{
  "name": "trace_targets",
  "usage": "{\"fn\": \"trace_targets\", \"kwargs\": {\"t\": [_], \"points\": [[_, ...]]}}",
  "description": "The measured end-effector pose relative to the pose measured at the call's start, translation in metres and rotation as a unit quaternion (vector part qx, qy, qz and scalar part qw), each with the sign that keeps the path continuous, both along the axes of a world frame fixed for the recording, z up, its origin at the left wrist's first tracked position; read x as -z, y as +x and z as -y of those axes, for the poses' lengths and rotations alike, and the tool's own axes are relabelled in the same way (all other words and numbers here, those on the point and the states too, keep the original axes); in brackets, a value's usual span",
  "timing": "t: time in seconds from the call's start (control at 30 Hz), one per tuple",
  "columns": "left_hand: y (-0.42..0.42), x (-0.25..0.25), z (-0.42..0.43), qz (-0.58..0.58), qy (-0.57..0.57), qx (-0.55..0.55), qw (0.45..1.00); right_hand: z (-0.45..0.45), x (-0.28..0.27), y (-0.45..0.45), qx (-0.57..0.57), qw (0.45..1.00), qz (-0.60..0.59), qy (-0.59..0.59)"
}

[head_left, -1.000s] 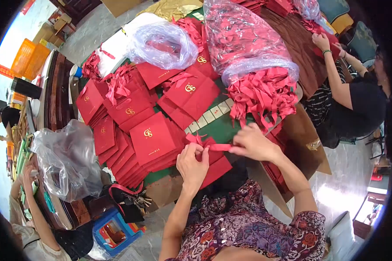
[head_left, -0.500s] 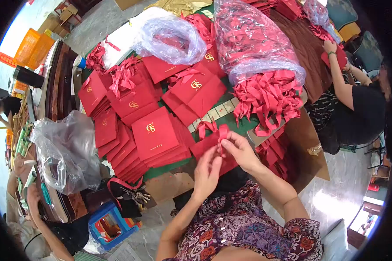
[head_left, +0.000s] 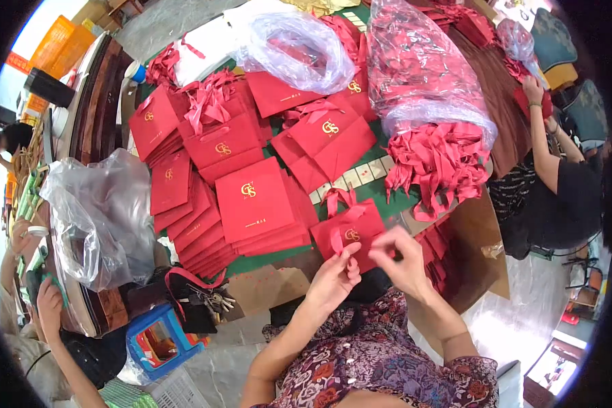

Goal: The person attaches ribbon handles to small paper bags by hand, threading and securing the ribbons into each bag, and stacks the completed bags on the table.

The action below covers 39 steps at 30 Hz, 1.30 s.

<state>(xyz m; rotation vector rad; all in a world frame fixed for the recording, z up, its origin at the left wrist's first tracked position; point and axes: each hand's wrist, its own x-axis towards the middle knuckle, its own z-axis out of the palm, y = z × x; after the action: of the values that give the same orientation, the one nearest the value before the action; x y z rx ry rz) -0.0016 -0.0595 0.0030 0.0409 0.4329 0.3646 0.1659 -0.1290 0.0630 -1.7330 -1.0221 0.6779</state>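
Note:
A small red paper bag [head_left: 364, 216] with a gold emblem lies at the table's near edge in front of me. My left hand [head_left: 333, 280] pinches the end of a red ribbon [head_left: 337, 242] between thumb and finger over the bag's left side. To the right of the emblem, my right hand [head_left: 406, 264] is curled, thumb and forefinger drawn together, slightly blurred. Whatever its fingertips hold cannot be made out. A plastic sack of red ribbons [head_left: 442, 166] spills its loops just beyond my right hand. Left of the bag sits a stack of matching red bags [head_left: 255, 204].
More red bags [head_left: 330, 132] cover the table's middle. Clear plastic [head_left: 95, 217] drapes over the left edge. A cardboard box [head_left: 486, 238] with red pieces stands at right. One co-worker [head_left: 557, 163] sits at right; another's hand [head_left: 47, 306] is at left.
My hands have drawn apart; the left stays on the ribbon while the right moves rightward. The bag's emblem now shows between them. The view has shifted slightly.

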Motion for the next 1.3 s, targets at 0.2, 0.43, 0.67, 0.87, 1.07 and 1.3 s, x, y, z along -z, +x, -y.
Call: {"fn": "trace_targets", "kwargs": {"t": [0.2,0.43,0.67,0.87,1.07,1.3], "points": [[0.024,-0.031,0.011,-0.162,0.097,0.013,0.982,0.008,0.005,-0.017,-0.101,0.994,-0.024,0.027],[-0.008,-0.029,-0.013,-0.323,0.46,0.057,0.825,0.013,-0.025,-0.001,-0.157,0.973,-0.021,0.168],[0.004,-0.033,-0.046,-0.524,0.737,0.029,0.427,-0.034,-0.005,-0.017,-0.08,0.995,0.062,0.009],[0.007,-0.023,-0.047,-0.534,0.735,0.094,0.407,-0.051,0.048,-0.03,-0.028,0.992,0.119,-0.023],[0.006,-0.022,-0.047,-0.523,0.746,0.017,0.412,-0.059,0.045,-0.032,-0.019,0.99,0.134,-0.033],[0.009,-0.025,-0.048,-0.495,0.731,-0.008,0.47,-0.058,0.055,-0.035,-0.01,0.984,0.179,0.011]]}}
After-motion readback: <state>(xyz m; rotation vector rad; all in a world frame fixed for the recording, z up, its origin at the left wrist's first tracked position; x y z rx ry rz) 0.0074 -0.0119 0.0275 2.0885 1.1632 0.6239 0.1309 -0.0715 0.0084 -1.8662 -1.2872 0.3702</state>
